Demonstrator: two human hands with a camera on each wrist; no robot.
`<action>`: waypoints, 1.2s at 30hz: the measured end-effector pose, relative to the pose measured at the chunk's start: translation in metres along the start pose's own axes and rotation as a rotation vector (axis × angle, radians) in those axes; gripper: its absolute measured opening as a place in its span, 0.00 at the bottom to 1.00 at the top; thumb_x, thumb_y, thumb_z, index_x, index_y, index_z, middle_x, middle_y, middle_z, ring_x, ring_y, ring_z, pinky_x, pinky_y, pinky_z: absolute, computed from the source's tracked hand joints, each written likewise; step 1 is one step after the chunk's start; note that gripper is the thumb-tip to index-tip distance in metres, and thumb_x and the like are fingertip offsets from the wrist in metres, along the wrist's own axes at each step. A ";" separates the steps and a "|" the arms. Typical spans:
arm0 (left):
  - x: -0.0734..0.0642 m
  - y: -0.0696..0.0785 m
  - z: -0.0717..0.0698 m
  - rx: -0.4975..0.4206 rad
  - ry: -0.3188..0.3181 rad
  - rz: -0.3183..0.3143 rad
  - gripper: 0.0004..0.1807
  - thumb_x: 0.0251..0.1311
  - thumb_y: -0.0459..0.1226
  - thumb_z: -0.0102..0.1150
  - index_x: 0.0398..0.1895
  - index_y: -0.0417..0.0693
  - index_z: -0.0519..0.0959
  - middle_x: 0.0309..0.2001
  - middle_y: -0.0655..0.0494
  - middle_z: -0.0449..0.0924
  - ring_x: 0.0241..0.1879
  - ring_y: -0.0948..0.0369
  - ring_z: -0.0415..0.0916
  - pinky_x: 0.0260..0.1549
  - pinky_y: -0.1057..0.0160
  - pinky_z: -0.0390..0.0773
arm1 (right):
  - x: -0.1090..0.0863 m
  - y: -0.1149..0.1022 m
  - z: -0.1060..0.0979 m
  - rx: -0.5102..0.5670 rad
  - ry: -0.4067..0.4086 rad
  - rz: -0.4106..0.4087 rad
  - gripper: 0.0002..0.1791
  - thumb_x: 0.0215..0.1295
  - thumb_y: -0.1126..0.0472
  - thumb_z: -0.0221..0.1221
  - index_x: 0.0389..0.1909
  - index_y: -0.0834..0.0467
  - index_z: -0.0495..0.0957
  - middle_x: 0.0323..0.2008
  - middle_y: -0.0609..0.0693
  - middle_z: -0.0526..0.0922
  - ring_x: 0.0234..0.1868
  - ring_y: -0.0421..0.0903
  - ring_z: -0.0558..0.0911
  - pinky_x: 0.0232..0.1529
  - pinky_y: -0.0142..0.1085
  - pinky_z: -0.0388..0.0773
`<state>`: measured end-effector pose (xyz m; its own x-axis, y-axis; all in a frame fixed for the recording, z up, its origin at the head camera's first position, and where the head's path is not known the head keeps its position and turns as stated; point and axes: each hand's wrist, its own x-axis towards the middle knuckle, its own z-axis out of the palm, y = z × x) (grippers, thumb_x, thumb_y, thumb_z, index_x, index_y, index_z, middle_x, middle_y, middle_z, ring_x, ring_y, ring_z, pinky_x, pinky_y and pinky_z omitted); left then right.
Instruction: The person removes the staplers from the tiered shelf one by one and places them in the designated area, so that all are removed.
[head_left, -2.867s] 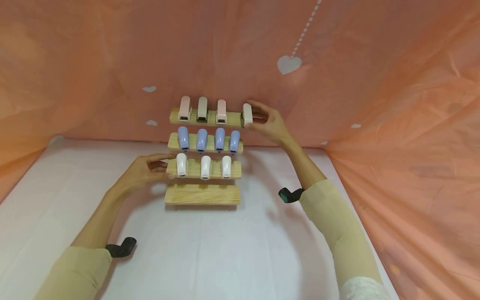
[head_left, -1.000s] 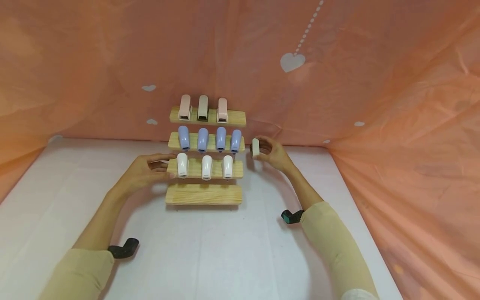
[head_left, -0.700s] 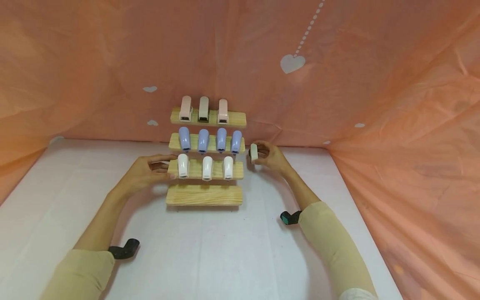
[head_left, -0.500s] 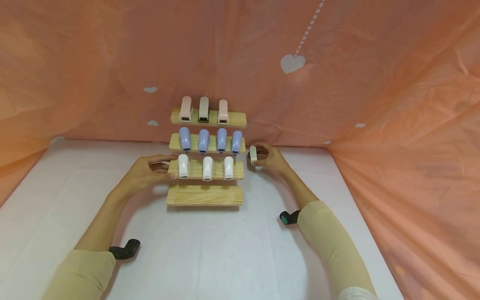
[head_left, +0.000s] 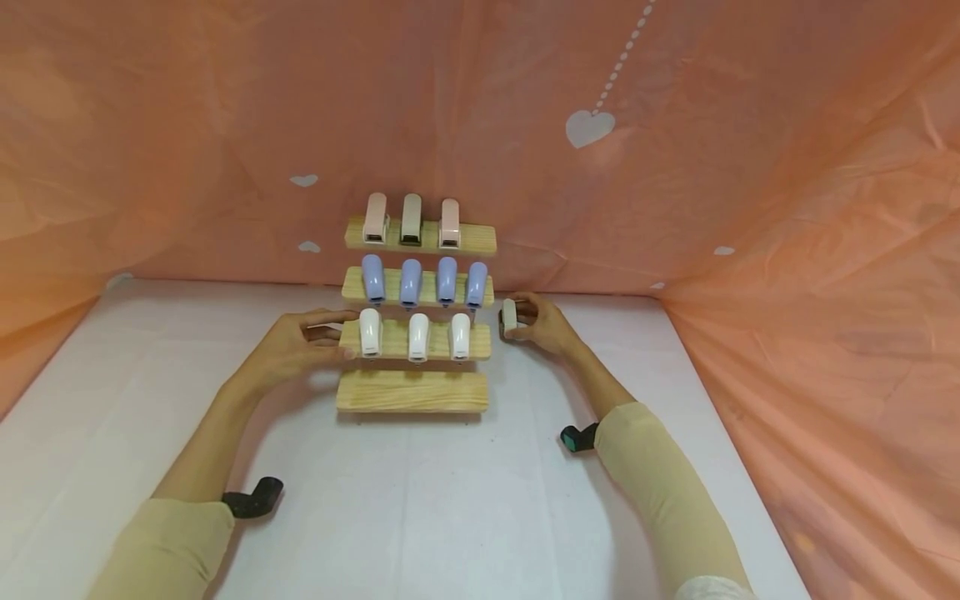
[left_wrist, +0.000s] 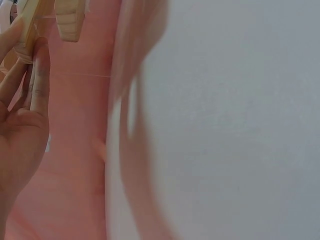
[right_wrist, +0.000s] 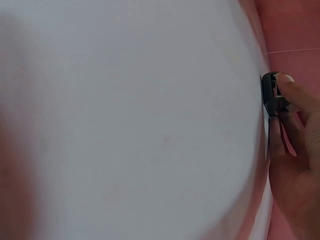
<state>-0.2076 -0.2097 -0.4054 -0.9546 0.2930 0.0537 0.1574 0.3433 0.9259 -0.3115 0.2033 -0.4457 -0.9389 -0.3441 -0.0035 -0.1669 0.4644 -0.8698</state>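
Observation:
In the head view my right hand (head_left: 551, 325) pinches a small grey-green stapler (head_left: 510, 315) at the table just right of a tiered wooden rack (head_left: 412, 392). The right wrist view shows the stapler's dark base (right_wrist: 267, 94) at the white surface, thumb on its upper side. With thumb and fingers, my left hand (head_left: 296, 346) grips the left end of the rack's third tier; its wrist view shows the fingers under the board (left_wrist: 31, 30). A pink stapler (head_left: 376, 218), a grey-green one (head_left: 411, 219) and another pink one (head_left: 449, 223) stand on the top tier.
Several periwinkle staplers (head_left: 410, 283) line the second tier, and three white ones (head_left: 417, 337) the third. Behind and at the sides hangs an orange-pink sheet (head_left: 750, 150) with pale hearts. A white cloth (head_left: 450, 517) covers the table.
My right hand has taken the grey-green stapler off the right end of the top tier and lowered it beside the rack. My left hand keeps its hold on the rack.

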 end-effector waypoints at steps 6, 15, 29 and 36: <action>0.000 -0.001 0.002 -0.016 -0.006 0.003 0.33 0.54 0.37 0.74 0.64 0.39 0.75 0.55 0.43 0.79 0.45 0.65 0.80 0.43 0.70 0.80 | -0.002 0.002 -0.002 0.027 -0.014 0.013 0.41 0.53 0.73 0.71 0.67 0.68 0.63 0.62 0.65 0.71 0.62 0.60 0.75 0.63 0.48 0.71; 0.003 0.000 0.002 -0.012 -0.002 -0.014 0.34 0.54 0.39 0.75 0.64 0.41 0.75 0.55 0.47 0.80 0.46 0.66 0.80 0.44 0.71 0.79 | 0.002 -0.009 -0.010 -0.019 0.011 -0.007 0.41 0.55 0.67 0.72 0.69 0.64 0.64 0.62 0.63 0.73 0.64 0.59 0.74 0.65 0.46 0.70; 0.001 0.007 -0.002 0.001 0.007 -0.001 0.33 0.54 0.35 0.74 0.65 0.39 0.75 0.56 0.40 0.78 0.44 0.68 0.79 0.41 0.72 0.79 | -0.004 -0.072 -0.028 0.122 0.099 -0.271 0.30 0.58 0.76 0.65 0.62 0.74 0.69 0.59 0.72 0.74 0.61 0.68 0.73 0.65 0.54 0.68; 0.001 0.005 -0.002 0.006 -0.011 -0.003 0.33 0.55 0.35 0.74 0.65 0.39 0.74 0.53 0.39 0.79 0.43 0.68 0.79 0.41 0.72 0.79 | -0.007 -0.109 -0.032 0.170 0.102 -0.385 0.27 0.59 0.77 0.64 0.61 0.74 0.71 0.57 0.71 0.75 0.60 0.67 0.74 0.64 0.52 0.69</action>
<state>-0.2087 -0.2098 -0.4000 -0.9523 0.3016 0.0472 0.1564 0.3493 0.9239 -0.2961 0.1808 -0.3351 -0.8441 -0.3796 0.3786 -0.4669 0.1735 -0.8671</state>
